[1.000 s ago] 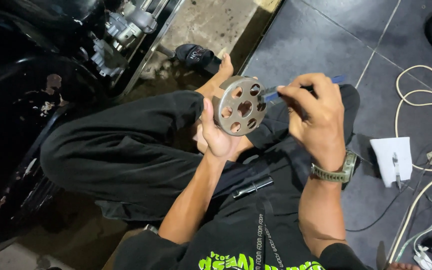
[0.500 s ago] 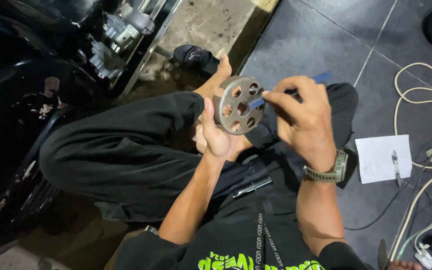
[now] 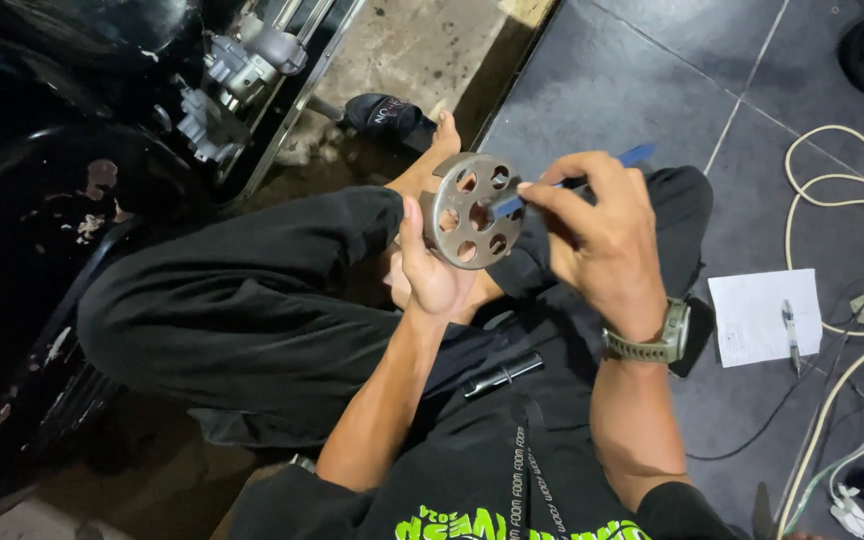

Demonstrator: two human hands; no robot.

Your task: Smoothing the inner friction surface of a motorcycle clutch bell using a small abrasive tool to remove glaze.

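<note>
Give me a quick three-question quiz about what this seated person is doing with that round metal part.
1. True or false: the left hand holds the round metal disc from below.
2. What does the right hand pinch? A) a blue-handled tool B) a hammer C) a cloth
3. Fill in: on the floor tiles to the right, a pen lies on a sheet of ____ paper.

Key: 1 true; 2 A; 3 white.
</note>
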